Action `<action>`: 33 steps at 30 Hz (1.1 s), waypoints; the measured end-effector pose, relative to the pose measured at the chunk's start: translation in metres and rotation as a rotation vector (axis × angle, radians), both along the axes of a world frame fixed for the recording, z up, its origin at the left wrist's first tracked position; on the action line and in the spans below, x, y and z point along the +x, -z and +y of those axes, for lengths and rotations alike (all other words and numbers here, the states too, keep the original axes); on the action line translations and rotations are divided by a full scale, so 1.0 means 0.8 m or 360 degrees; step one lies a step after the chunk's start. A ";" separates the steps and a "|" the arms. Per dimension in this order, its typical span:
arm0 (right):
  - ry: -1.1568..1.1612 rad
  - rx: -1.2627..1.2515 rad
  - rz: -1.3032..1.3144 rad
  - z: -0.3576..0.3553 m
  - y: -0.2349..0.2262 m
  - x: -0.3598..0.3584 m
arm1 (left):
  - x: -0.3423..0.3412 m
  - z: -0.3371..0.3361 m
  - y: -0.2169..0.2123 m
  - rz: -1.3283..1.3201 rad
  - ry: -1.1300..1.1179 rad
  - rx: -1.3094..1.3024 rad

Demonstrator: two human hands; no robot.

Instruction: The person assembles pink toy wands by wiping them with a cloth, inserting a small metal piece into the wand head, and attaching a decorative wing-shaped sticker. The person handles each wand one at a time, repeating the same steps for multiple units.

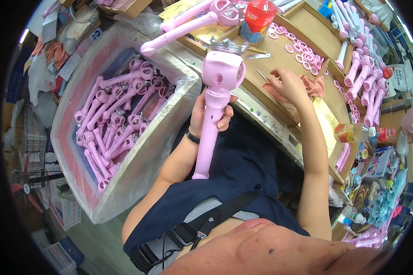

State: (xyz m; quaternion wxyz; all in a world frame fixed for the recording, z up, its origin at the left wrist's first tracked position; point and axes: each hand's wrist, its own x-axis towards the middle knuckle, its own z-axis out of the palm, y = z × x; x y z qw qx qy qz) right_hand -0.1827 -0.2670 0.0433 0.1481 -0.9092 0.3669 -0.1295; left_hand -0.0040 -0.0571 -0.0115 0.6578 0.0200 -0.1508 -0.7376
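Note:
My left hand [198,117] is wrapped round the handle of a pink plastic toy wand [211,130], held upright in front of my body. Its wide hollow head has a round opening, with a silvery crown-like piece [227,46] on top. Over the workbench, my right hand [284,85] has its fingers curled together beside a salmon-coloured cloth [313,85]. A thin metal rod [262,75] sticks out by those fingertips; whether they grip it cannot be made out. Two more pink wands [181,34] lie at the far edge of the bench.
To the left stands a large plastic-lined bin [144,158] heaped with pink wands [114,117]. Pink rings [303,50] lie in a cardboard tray on the bench, near a red-labelled bottle [258,20]. A bottle of yellowish liquid [351,133] and stacked wand parts [365,75] are at right.

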 end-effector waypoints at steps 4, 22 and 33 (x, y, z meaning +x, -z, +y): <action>0.0052 0.0220 0.0619 -0.036 0.026 0.033 | 0.000 0.003 -0.007 -0.0055 0.0040 0.0041; -0.0007 0.0552 -0.1521 0.111 -0.017 0.021 | -0.027 0.003 -0.033 -0.2262 -0.1285 0.0218; -0.0098 0.0829 -0.1186 0.126 -0.040 0.049 | -0.034 0.017 -0.028 -0.2024 -0.1139 0.0198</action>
